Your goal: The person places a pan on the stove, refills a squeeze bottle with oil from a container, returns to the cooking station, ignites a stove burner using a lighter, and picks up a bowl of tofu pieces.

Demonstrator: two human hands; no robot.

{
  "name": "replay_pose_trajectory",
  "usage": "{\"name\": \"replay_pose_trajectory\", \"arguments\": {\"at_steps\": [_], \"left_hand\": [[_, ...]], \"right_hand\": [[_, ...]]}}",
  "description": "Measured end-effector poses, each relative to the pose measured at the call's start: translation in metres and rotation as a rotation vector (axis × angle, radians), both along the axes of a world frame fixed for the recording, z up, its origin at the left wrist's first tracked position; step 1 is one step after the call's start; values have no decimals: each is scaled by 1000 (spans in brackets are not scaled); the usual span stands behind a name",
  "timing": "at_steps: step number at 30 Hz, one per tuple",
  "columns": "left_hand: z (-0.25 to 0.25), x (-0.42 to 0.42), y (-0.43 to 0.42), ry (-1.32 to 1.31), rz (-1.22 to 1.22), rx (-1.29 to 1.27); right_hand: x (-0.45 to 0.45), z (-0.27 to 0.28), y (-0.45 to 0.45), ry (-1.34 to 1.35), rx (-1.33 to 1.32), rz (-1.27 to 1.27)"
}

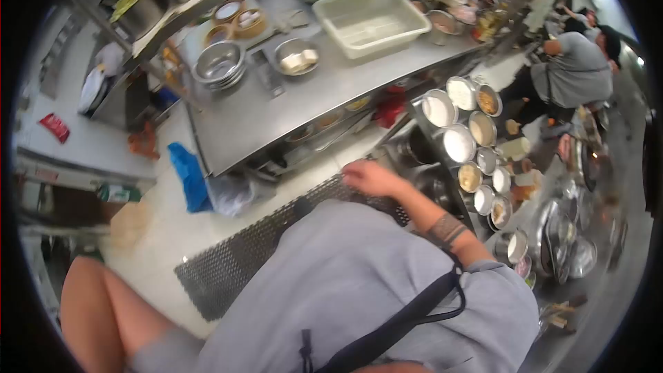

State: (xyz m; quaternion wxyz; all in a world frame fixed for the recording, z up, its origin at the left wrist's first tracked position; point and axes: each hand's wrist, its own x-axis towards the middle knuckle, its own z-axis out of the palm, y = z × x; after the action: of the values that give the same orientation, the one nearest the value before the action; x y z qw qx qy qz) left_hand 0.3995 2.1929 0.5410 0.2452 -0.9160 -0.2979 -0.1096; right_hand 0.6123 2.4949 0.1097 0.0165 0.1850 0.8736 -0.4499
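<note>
My right hand (367,177) is in front of my waist, over the floor mat, with its back up. Its fingers are loosely bent and slightly blurred, and nothing shows in them. It touches neither the steel counter (252,124) ahead nor the food tubs at the right. My left arm is bent at the far left, and its hand is out of sight. On the counter stand stacked steel bowls (219,65), a steel bowl (295,56) with pale chunks, a dark narrow tool (268,76) and a pale plastic tub (371,22).
A black perforated mat (228,273) covers part of the floor. A blue bag (188,176) hangs by the counter's left end. Several round tubs of food, one white (459,143), line the station at right. Beyond it, a person in grey (579,69) bends forward. A shelf (200,1) runs overhead.
</note>
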Motion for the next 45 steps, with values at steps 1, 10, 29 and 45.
{"name": "replay_pose_trajectory", "arguments": {"at_steps": [1,10,29,45], "left_hand": [[8,8,2,11,23,-18],[47,50,15,92,110,-17],[-387,-77,210,-270,671,-1181],[-488,-223,227,-522,230,-628]], "right_hand": [[1,1,4,16,-14,-20],[30,73,113,204,-170,-368],[162,-94,-61,-323,-281,-709],[12,-99,-299,-385,-439,-1132]]}}
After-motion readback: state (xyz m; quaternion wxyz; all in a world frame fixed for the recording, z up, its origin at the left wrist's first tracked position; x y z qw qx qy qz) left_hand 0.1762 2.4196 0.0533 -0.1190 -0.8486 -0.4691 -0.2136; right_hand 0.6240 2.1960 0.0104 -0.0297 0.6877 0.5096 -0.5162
